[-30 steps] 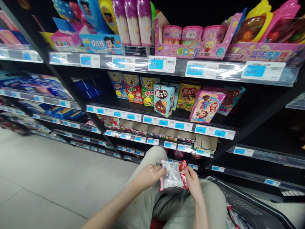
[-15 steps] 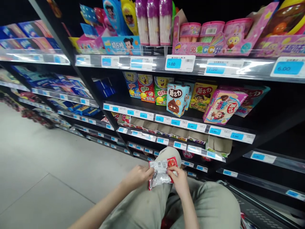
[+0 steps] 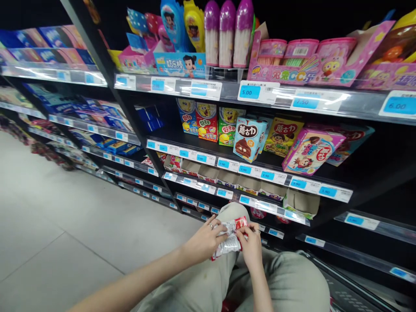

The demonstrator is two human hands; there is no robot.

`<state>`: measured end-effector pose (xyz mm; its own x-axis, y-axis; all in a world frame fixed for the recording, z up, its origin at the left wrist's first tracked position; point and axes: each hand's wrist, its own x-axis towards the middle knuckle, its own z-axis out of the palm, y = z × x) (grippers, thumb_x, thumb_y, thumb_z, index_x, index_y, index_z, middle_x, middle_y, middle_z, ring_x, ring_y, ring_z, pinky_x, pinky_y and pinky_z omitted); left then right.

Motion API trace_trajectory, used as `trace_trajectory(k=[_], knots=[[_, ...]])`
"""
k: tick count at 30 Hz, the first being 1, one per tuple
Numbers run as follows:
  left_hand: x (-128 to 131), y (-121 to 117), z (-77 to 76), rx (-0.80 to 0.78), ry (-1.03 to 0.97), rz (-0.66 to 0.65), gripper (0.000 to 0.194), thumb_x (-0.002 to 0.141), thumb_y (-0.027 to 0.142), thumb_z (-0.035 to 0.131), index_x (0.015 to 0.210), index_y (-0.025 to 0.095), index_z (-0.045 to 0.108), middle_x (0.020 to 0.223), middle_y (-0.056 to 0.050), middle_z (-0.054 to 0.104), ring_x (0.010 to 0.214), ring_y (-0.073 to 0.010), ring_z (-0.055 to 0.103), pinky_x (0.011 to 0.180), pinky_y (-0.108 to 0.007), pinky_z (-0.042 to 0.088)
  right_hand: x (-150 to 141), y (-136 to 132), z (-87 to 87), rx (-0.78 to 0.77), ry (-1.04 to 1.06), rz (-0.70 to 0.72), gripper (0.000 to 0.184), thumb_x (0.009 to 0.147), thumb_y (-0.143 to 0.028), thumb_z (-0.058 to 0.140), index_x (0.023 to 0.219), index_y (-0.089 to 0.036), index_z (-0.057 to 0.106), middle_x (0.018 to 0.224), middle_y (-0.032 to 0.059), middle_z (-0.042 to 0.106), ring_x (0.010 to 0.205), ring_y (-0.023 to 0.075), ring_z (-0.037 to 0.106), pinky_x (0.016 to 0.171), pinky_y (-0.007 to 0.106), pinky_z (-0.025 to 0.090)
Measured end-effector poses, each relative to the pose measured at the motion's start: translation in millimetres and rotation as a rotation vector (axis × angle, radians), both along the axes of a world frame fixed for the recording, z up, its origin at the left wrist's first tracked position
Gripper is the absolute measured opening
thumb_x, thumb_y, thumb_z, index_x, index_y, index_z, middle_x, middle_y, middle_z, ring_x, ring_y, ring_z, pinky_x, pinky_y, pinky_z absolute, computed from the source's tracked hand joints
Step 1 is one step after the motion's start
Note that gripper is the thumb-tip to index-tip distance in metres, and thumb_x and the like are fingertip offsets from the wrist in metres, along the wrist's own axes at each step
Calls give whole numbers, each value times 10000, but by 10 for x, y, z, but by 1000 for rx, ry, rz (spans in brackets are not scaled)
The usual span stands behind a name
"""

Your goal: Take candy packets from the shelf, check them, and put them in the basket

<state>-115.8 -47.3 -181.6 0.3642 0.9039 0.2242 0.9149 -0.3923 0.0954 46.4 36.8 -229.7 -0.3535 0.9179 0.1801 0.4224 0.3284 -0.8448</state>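
A small red and silver snack packet (image 3: 229,239) is held over my knees, in front of the low shelves. My left hand (image 3: 205,239) grips its left side with the fingers curled over the top; a ring shows on one finger. My right hand (image 3: 250,245) pinches the packet's right edge near the red top corner. I am crouched, and my legs in light khaki trousers (image 3: 279,281) fill the bottom of the view.
Black shop shelves (image 3: 208,89) with blue price tags rise ahead, stocked with cartoon snack boxes (image 3: 248,138) and pink candy displays (image 3: 292,60). Open cardboard trays (image 3: 224,177) line a lower shelf. Grey tiled floor (image 3: 65,234) spreads to the left. A dark basket edge (image 3: 354,290) is at bottom right.
The view has swung left and slightly down along the shelves. Both hands have closed in on the packet, which now looks folded or crumpled smaller between them.
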Motion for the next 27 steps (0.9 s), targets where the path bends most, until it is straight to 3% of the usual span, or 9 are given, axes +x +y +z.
trace_trajectory(k=[3,8,14,20,24,27], knots=[[28,-27,-36,-40,-44,102,301,779,111,480,1060,214,513,943,-63,515,897,-207,439,831,-377,399,7,11,7,36,-88,-17,169,742,-255,518,597,-192,579,827,40,424,758,190,502,743,316,380],[10,-77,-124,-50,6,179,177,813,84,392,934,123,514,946,-90,485,924,-221,419,829,-357,395,-9,2,-12,43,-129,-42,197,749,-278,495,586,-190,563,798,51,439,742,200,508,716,318,390],[-50,-34,-50,-84,70,189,125,803,112,432,899,144,505,989,-89,465,891,-221,406,754,-332,399,-28,-16,-23,32,-152,-78,227,748,-324,483,580,-195,567,763,64,471,750,222,510,719,333,387],[-223,192,149,-204,-44,38,127,830,140,398,774,156,511,877,-57,476,839,-183,413,746,-295,376,12,8,-41,4,-142,-88,225,728,-309,495,536,-210,559,723,65,504,703,217,523,670,317,402],[-296,285,112,-325,-134,14,171,853,197,379,746,156,505,803,-32,488,791,-161,440,750,-281,374,24,24,-63,-45,-135,-108,258,704,-338,518,479,-218,555,620,63,534,680,236,528,615,315,398],[-244,231,41,-305,-134,127,155,848,208,387,764,156,507,831,-40,497,804,-173,447,749,-300,375,48,39,-61,-76,-115,-96,222,691,-362,536,524,-217,566,602,48,548,664,228,524,606,307,388]])
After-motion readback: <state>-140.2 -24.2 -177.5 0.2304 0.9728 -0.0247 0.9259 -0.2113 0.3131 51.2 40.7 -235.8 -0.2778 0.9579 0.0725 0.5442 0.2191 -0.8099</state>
